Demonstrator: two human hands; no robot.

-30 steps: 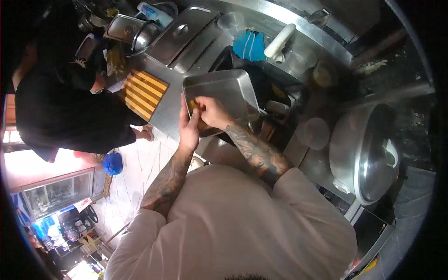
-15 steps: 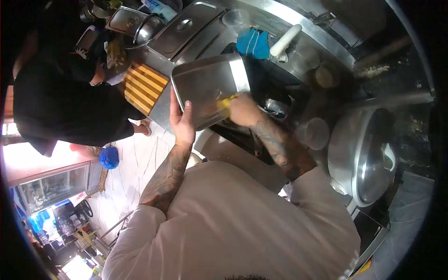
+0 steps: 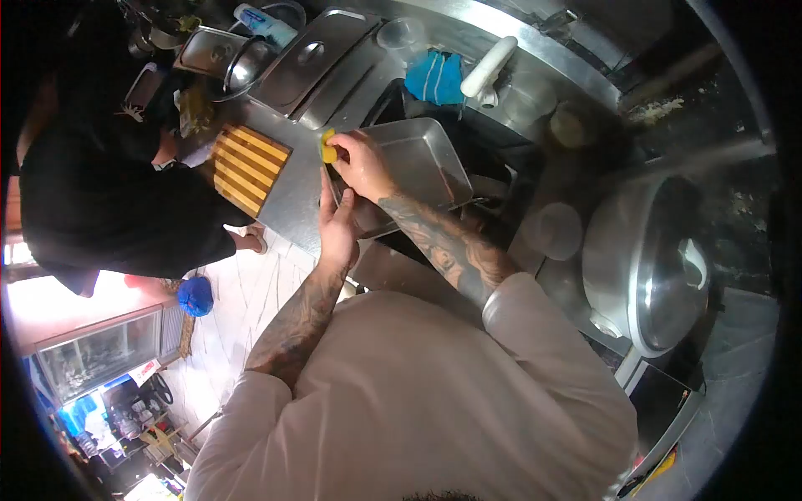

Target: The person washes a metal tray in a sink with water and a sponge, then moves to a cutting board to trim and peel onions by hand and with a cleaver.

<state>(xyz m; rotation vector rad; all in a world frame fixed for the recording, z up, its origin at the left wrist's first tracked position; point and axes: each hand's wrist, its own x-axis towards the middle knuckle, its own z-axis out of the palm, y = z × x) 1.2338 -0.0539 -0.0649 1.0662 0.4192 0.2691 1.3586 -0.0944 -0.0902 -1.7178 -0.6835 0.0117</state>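
A rectangular metal pan [image 3: 418,160] is tilted over the dark sink area in front of me. My left hand [image 3: 337,227] grips its near left edge, with the thumb on the inner side and the fingers behind. Pinched in my right hand [image 3: 361,164] is a yellow sponge [image 3: 328,147], at the pan's upper left rim. My right forearm crosses over the pan and hides part of its inside.
A striped wooden board [image 3: 251,169] lies on the steel counter [image 3: 294,200] at left, beside a person in black [image 3: 125,184]. Lidded metal trays [image 3: 316,63], a blue cloth [image 3: 435,78] and a white faucet handle [image 3: 489,67] are beyond. A large lidded pot [image 3: 639,267] stands right.
My right hand has moved with the sponge from the pan's inside, past its right part, to the upper left rim. The pan's tilt has changed in my left hand.
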